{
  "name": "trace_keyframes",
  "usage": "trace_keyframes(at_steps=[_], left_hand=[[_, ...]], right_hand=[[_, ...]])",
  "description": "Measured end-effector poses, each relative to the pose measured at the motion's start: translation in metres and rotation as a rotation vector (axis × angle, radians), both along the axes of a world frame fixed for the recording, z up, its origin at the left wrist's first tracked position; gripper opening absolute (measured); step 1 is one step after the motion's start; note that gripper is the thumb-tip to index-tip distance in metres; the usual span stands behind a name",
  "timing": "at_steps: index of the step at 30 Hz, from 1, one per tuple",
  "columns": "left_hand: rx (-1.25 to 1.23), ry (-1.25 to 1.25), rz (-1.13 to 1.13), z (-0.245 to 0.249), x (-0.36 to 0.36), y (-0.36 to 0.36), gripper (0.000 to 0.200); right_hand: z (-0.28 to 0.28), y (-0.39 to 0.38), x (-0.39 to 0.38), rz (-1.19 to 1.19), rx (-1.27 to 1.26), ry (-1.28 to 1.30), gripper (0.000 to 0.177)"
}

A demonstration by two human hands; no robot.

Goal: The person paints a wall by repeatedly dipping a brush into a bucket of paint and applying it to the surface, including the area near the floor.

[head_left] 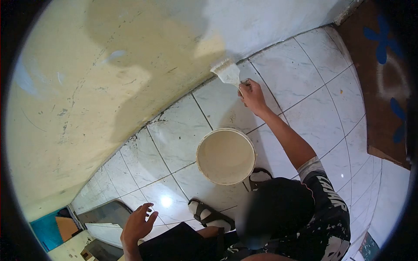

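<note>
My right hand (252,96) is wrapped round the handle of a wide paintbrush (228,75). White paint coats the brush, and its bristles are at the foot of the wall (143,56), near the floor joint. The wall is yellow on the left and whitish on the right, where it looks painted. A round bucket (226,156) of pale paint stands on the tiles between my feet and the wall. My left hand (140,224) hangs at the lower left with fingers apart and nothing in it.
White tiles (305,65) with dark joints cover the floor. My sandalled foot (211,215) is beside the bucket. A brown board with blue shapes (383,78) stands at the right. Grey and white flat pieces (104,232) lie at the lower left, near a blue-and-orange item (56,228).
</note>
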State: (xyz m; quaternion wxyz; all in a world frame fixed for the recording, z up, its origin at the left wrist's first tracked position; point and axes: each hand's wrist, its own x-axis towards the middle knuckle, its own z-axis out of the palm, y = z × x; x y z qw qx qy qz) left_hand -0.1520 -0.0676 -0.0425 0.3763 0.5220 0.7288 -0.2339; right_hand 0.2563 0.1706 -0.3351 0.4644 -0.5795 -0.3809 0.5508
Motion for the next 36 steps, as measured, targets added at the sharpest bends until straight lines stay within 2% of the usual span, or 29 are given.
trace_keyframes(at_steps=[5, 11, 16, 20, 24, 27, 32, 34, 36], left_hand=[[0.002, 0.004, -0.014, 0.003, 0.003, 0.001, 0.043], [-0.003, -0.003, 0.004, 0.004, 0.0, -0.001, 0.044], [-0.009, -0.008, 0.013, 0.004, 0.0, -0.001, 0.044], [-0.027, 0.004, -0.009, 0.001, 0.002, 0.002, 0.045], [-0.02, 0.012, -0.023, 0.0, 0.004, 0.005, 0.044], [-0.006, 0.007, -0.02, 0.001, 0.005, 0.005, 0.045], [-0.033, 0.037, -0.02, 0.005, 0.008, 0.004, 0.046], [-0.033, 0.034, -0.014, 0.006, 0.008, 0.002, 0.046], [-0.037, 0.035, -0.005, 0.009, 0.01, 0.002, 0.046]], right_hand=[[-0.042, 0.01, -0.007, -0.055, -0.114, -0.096, 0.02], [-0.039, 0.029, -0.009, -0.053, -0.188, -0.1, 0.019], [0.029, 0.041, -0.008, -0.072, -0.148, -0.092, 0.024], [0.101, 0.026, -0.003, -0.054, 0.002, -0.021, 0.019], [0.121, 0.01, 0.001, -0.031, 0.171, 0.003, 0.015], [0.096, 0.002, -0.003, -0.044, 0.153, 0.091, 0.016], [0.024, 0.001, -0.016, -0.051, 0.008, 0.048, 0.018], [0.014, 0.002, -0.018, -0.056, -0.142, -0.02, 0.017], [0.012, 0.014, -0.018, -0.061, -0.15, -0.044, 0.017]])
